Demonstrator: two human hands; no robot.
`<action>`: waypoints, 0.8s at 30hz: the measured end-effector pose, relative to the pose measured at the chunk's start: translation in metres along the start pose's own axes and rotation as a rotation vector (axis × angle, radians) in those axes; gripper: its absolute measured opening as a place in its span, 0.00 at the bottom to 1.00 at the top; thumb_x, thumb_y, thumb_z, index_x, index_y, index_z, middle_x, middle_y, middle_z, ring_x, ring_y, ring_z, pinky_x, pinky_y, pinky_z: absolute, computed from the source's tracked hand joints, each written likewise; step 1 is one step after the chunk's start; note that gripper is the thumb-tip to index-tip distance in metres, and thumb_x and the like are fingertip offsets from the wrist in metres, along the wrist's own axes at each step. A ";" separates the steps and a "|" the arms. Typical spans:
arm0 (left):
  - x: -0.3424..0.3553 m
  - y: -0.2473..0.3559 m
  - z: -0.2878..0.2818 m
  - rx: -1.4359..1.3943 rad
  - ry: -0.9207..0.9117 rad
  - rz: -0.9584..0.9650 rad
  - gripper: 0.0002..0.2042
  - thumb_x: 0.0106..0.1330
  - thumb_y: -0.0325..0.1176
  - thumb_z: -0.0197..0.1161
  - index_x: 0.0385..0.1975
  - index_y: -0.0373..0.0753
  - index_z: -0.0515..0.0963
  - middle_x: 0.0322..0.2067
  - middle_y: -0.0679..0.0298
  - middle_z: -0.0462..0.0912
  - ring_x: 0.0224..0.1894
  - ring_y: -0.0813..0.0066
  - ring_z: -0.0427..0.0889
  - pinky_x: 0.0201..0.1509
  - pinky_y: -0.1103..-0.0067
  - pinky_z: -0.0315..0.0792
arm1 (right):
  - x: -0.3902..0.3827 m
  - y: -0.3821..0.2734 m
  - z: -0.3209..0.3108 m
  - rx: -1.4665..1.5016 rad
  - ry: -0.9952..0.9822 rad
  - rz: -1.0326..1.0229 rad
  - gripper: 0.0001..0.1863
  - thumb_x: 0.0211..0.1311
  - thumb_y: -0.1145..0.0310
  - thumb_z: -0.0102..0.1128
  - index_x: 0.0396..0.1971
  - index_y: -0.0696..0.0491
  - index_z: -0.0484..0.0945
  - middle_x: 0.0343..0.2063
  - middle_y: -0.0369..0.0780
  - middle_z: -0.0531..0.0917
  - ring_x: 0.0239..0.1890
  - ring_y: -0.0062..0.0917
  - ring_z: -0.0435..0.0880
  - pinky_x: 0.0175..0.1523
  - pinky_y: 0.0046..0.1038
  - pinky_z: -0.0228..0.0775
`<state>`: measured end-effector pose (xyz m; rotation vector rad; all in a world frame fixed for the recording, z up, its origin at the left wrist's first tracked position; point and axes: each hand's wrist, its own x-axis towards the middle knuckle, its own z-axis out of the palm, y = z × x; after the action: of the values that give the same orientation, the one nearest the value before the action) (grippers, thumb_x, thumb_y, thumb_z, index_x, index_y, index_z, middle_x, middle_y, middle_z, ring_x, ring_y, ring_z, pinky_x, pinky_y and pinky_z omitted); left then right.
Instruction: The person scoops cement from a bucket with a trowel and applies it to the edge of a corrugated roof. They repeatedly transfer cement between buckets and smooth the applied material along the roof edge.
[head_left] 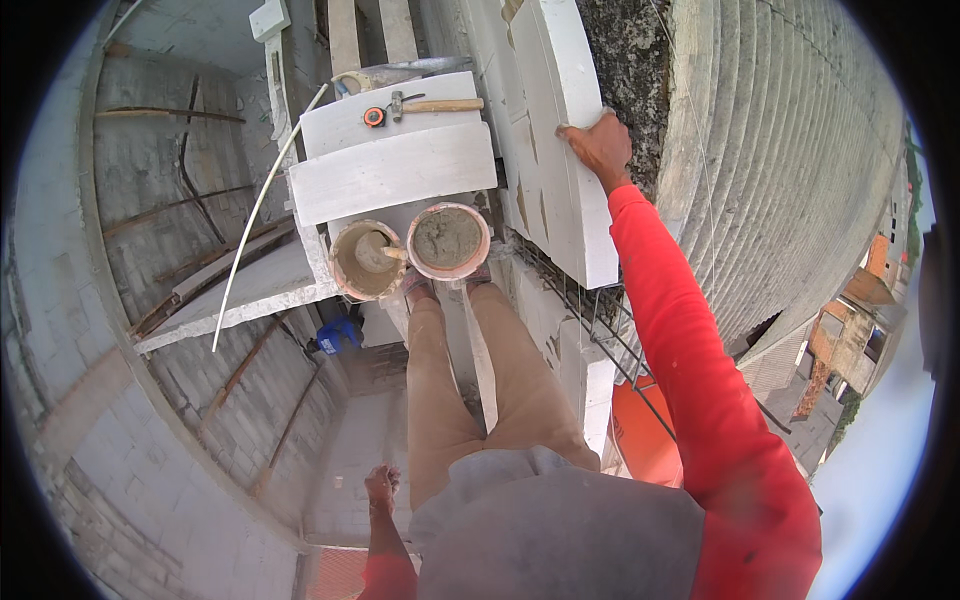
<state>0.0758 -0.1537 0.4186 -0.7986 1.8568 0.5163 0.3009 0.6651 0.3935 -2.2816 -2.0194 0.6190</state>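
My right hand (pixel 602 148) grips the top of a white block (pixel 572 110) on the wall to my right, thumb against its near side, fingers bent over the top. Low beside my leg hangs my left hand (pixel 382 486), fingers curled in; whatever they hold, if anything, is hidden. At my feet stand two buckets of grey mortar. A scoop (pixel 378 252) with a wooden handle lies in the left bucket (pixel 352 286); the right bucket (pixel 450 272) is fuller. Beyond them are two loose white blocks, the nearer block (pixel 395 172) bare and the farther block (pixel 330 128) carrying tools.
A hammer (pixel 440 105) and a tape measure (pixel 374 117) lie on the farther block, with a handsaw (pixel 400 72) behind. A thin white rod (pixel 258 205) leans at left above a drop into rooms below. Bare rebar (pixel 620 345) juts near my right side; corrugated roofing (pixel 780 140) lies beyond the wall.
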 end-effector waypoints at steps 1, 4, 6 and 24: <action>-0.002 0.000 0.001 -0.013 -0.013 0.006 0.10 0.77 0.37 0.64 0.51 0.40 0.81 0.29 0.64 0.86 0.23 0.79 0.77 0.22 0.81 0.63 | -0.001 -0.001 0.000 0.007 -0.006 0.002 0.43 0.42 0.47 0.80 0.53 0.67 0.82 0.50 0.60 0.88 0.55 0.54 0.88 0.62 0.47 0.79; -0.006 -0.002 0.003 -0.037 -0.009 -0.001 0.10 0.77 0.37 0.63 0.51 0.40 0.81 0.30 0.63 0.87 0.24 0.79 0.79 0.23 0.81 0.64 | 0.000 -0.002 0.000 0.001 -0.020 0.010 0.44 0.43 0.47 0.79 0.54 0.67 0.81 0.50 0.60 0.88 0.55 0.55 0.88 0.62 0.48 0.79; -0.009 -0.003 0.002 -0.028 -0.009 -0.016 0.10 0.77 0.36 0.63 0.51 0.40 0.81 0.30 0.63 0.87 0.24 0.79 0.79 0.23 0.81 0.64 | 0.001 -0.002 0.001 0.006 0.011 -0.003 0.44 0.43 0.47 0.79 0.55 0.66 0.80 0.49 0.60 0.88 0.55 0.55 0.88 0.62 0.48 0.79; 0.010 0.107 0.047 0.071 -0.046 0.286 0.12 0.79 0.36 0.63 0.52 0.35 0.82 0.30 0.64 0.86 0.25 0.81 0.80 0.25 0.84 0.68 | -0.050 0.027 0.006 0.335 0.235 0.079 0.45 0.60 0.45 0.74 0.68 0.63 0.75 0.59 0.57 0.85 0.60 0.55 0.85 0.67 0.48 0.75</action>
<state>0.0258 -0.0517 0.3896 -0.4716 1.9464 0.6386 0.3207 0.6117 0.3937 -2.1285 -1.5933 0.6072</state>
